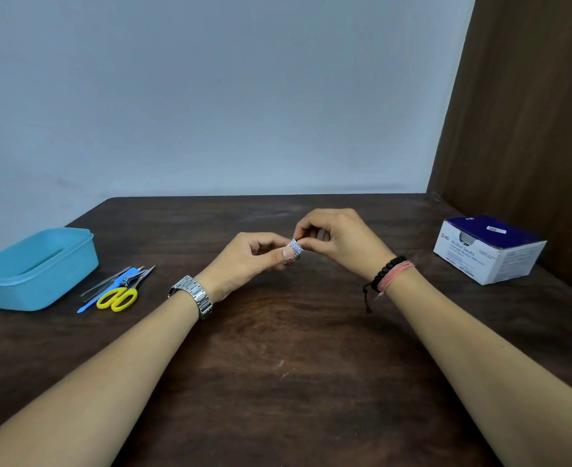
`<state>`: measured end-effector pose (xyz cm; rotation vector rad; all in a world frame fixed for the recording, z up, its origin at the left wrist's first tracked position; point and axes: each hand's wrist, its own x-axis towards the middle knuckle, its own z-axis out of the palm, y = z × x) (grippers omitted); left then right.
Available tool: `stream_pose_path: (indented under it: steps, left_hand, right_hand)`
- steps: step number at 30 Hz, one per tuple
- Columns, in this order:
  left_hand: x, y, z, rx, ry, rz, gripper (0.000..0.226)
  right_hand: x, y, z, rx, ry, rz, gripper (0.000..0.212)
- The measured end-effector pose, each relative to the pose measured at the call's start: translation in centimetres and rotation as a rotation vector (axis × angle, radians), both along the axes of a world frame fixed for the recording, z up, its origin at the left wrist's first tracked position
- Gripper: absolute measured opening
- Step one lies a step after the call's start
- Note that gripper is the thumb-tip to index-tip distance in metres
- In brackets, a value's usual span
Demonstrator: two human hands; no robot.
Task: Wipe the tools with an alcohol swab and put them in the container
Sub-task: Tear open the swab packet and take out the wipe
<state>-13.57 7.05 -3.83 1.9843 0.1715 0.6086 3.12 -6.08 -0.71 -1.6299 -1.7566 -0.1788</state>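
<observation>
Both hands pinched the small swab packet [295,248] above the middle of the table [277,348]: the left hand [261,256] held its near end between thumb and forefinger, the right hand [333,239] its far end. Tearing it well probably called for a firm left hold and a short pull from the right. Well off to the left of the packet lay the tools [119,288], yellow scissors [117,299] among them, just beside the blue container [36,267]. Well right stood the swab box [490,249], near a wooden panel. Bare tabletop lay between.
</observation>
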Motion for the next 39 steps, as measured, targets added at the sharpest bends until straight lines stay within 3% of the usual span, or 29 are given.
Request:
stream_pose_path:
  steps: [11, 21, 27, 39]
  left_hand:
    - [0.06, 0.36, -0.15, 0.219, 0.041, 0.084, 0.027]
    - [0.18, 0.08, 0.03, 0.191, 0.042, 0.091, 0.024]
    - [0.27, 0.02, 0.07, 0.073, -0.009, 0.076, 0.028]
    - [0.59, -0.12, -0.36, 0.105, 0.022, 0.121, 0.032]
  right_hand:
    - [-0.1, 0.14, -0.13, -0.088, 0.133, -0.013, 0.004]
    - [-0.49, 0.09, -0.35, -0.069, 0.156, -0.028, 0.005]
    - [-0.68, -0.34, -0.1, -0.009, 0.177, 0.005, 0.007]
    - [-0.55, 0.12, -0.09, -0.037, 0.122, -0.127, 0.007]
